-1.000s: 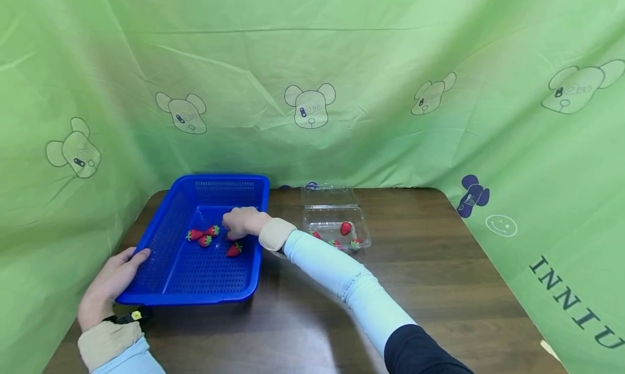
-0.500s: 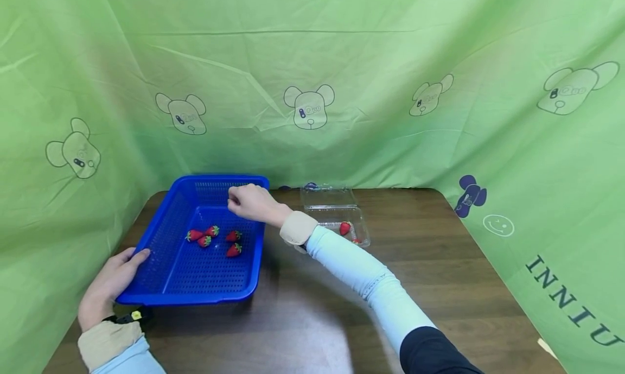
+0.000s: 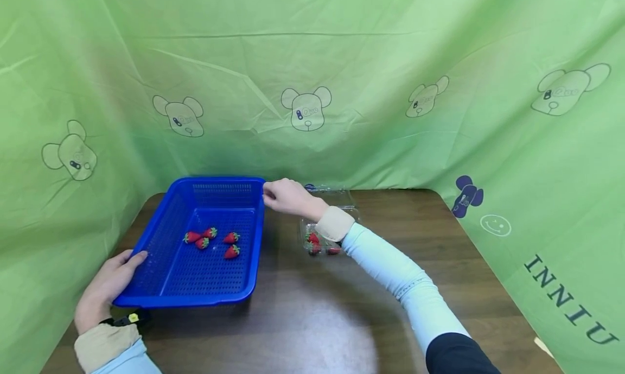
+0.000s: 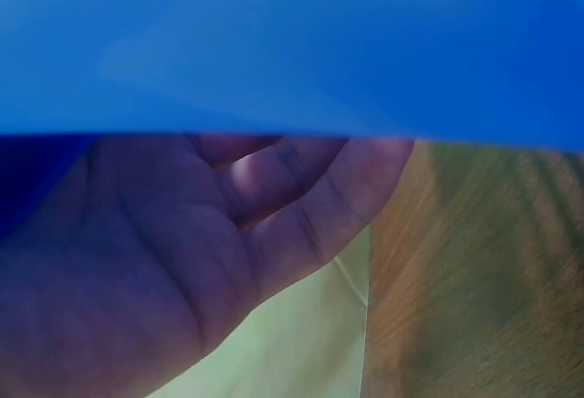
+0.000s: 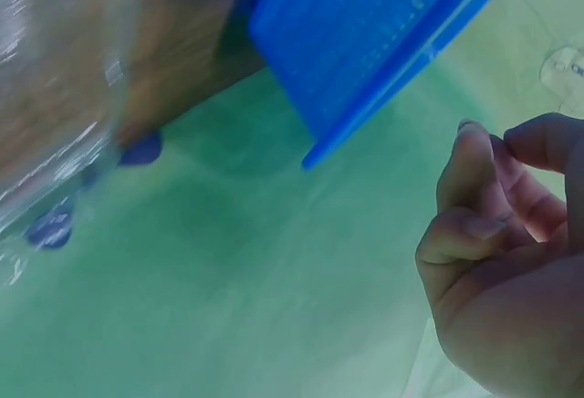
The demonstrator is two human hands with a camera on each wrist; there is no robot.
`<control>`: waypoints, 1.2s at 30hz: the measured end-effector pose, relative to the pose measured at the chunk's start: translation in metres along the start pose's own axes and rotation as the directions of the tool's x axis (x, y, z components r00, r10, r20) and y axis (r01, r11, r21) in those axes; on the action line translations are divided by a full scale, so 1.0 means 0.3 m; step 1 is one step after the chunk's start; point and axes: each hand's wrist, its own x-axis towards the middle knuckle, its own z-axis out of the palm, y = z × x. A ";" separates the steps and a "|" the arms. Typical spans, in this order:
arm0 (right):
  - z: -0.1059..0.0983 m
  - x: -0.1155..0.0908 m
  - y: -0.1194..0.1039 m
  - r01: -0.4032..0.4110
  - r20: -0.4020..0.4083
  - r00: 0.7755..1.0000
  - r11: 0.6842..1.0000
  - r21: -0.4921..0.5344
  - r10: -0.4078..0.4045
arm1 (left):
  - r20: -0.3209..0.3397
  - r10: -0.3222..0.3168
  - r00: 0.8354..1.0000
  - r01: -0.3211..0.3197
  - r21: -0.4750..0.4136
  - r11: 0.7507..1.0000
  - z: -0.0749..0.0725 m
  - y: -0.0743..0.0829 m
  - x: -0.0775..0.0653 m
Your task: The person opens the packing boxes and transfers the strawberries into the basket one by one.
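Observation:
A blue plastic basket fills the left of the table. On its floor lie several strawberries with green leaves, three of them grouped together. My left hand grips the basket's near left corner, thumb over the rim; the left wrist view has its fingers underneath. Just past the basket's right rim, my right hand is up in the air. Its fingers are curled, thumb meeting a fingertip, and no object shows between them. A clear plastic clamshell box with strawberries inside sits behind and below the right wrist.
The clamshell's lid is folded back toward the green curtain, which rises behind the table and along both sides. Brown wooden table surface extends to the right of the box.
My right hand has risen out of the basket and moved right, past its rim. The strawberry it covered earlier now shows on the basket floor. My left hand keeps its grip.

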 end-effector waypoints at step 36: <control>0.129 -0.249 0.185 -0.288 0.530 0.788 0.948 -0.136 0.315 | 0.018 -0.017 1.000 0.017 0.004 1.000 -0.009 0.003 0.002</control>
